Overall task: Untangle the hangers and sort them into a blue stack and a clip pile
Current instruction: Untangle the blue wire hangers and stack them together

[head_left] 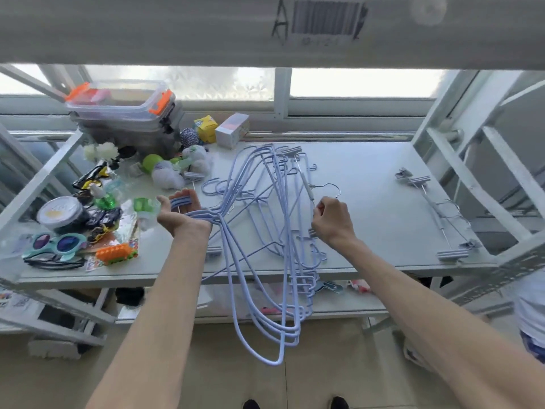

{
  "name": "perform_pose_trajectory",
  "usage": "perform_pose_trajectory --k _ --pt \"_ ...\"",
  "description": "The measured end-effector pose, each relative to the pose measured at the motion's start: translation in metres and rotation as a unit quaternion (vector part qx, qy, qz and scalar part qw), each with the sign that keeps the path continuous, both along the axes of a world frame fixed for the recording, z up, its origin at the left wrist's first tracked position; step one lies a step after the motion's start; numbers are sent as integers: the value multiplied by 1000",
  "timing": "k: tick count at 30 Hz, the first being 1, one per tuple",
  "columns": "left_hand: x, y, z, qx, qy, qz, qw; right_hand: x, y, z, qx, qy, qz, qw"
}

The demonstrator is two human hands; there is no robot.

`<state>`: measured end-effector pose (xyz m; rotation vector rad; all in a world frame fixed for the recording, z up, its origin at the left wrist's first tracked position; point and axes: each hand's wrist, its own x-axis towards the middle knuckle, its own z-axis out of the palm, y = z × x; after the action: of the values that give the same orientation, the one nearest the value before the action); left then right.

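A tangle of pale blue wire hangers [259, 219] lies across the middle of the shelf [368, 178] and hangs over its front edge. My left hand [180, 211] is palm up and grips a clip hanger's blue clip, with several blue hanger necks draped over the wrist. My right hand [333, 222] is curled and pinches a clip hanger's rod [306, 187] within the tangle, just below its metal hook. At the right end of the shelf lies a pile of clip hangers [436, 214].
Clutter fills the shelf's left side: a clear bin with orange latches [121, 101], sunglasses [56, 243], an orange toy [116, 253], a round tin [60, 212], a green ball [152, 162]. White rack posts [460, 160] frame both sides. A window runs behind.
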<state>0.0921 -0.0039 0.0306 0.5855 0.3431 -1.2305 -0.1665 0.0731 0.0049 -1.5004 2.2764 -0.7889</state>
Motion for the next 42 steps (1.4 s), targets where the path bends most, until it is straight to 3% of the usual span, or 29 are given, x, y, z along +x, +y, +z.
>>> perform_pose_trajectory --k 10,23,32,42 --pt "-122 21 -4 -18 -28 -38 999 -130 48 1 40 12 -63 997" --pt "-262 37 -11 -13 -27 -34 999 -246 48 -24 89 -23 -14 996" --pt "-284 36 -12 -3 -43 -46 998 -265 52 -43 116 -26 8 993" --pt "-255 26 -14 -14 10 -48 999 -240 50 -27 108 74 -45 990"
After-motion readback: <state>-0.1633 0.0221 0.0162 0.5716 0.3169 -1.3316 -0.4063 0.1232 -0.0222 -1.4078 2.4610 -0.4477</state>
